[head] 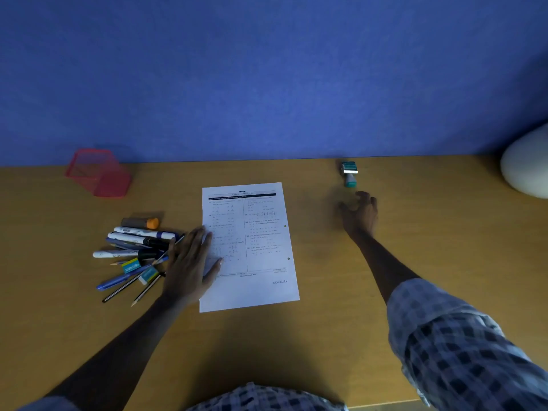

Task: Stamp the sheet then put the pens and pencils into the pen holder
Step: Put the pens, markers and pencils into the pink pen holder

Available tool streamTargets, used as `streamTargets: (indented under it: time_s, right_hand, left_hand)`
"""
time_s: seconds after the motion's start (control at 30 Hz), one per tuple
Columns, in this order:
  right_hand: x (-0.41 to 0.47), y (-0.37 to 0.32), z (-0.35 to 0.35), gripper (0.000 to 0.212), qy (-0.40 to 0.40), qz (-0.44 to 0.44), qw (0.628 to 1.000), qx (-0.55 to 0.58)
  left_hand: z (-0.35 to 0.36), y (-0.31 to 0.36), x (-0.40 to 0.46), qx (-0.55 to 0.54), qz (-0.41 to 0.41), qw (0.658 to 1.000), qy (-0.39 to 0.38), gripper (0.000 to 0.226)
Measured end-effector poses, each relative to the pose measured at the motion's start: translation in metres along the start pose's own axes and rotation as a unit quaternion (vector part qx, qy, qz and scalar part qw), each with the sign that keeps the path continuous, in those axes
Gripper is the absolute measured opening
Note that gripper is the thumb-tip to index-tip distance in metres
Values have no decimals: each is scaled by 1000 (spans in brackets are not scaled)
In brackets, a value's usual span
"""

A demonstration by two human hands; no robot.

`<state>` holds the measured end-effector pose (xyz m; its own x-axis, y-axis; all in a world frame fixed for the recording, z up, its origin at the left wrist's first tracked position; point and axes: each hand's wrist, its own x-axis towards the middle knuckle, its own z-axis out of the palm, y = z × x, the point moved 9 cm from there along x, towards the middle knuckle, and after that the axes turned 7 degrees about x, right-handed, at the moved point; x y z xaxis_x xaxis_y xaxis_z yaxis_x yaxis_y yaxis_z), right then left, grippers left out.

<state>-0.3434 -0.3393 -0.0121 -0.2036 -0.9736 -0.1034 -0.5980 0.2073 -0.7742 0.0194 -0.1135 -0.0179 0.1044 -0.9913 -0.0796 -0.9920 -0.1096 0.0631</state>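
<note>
A printed white sheet lies in the middle of the wooden desk, with the word CANCELLED stamped near its lower right corner. My left hand rests flat on the sheet's left edge, fingers spread. A teal and white stamp lies on the desk at the back right. Just in front of it, apart from it, my right hand hovers with curled, spread fingers and holds nothing. A pile of pens, pencils and markers lies left of the sheet. The pink mesh pen holder stands at the back left.
A blue wall runs along the desk's far edge. A white rounded object sits at the far right. Two erasers and an orange-capped marker lie among the pens. My checked sleeve covers the lower right.
</note>
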Motion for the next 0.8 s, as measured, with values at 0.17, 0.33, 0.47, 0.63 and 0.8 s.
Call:
streamTargets:
  time_s: [0.17, 0.33, 0.47, 0.63, 0.8]
  right_hand:
    - [-40, -5, 14, 51, -100, -46, 994, -10]
    - [-103, -27, 43, 53, -222, -168, 960, -45]
    - [-143, -31, 70, 54, -269, -267, 913, -152]
    - [-152, -23, 79, 54, -268, -267, 904, -200]
    - [-150, -25, 80, 54, -263, -268, 903, -210]
  left_hand:
    - [-1, 0, -2, 2, -9, 1000, -10, 84]
    - [-1, -3, -3, -6, -17, 1000, -4, 82]
    - [-3, -2, -11, -14, -16, 1000, 11, 71]
    - [3, -1, -27, 12, 7, 1000, 4, 79]
    - [5, -2, -24, 6, -1, 1000, -4, 78]
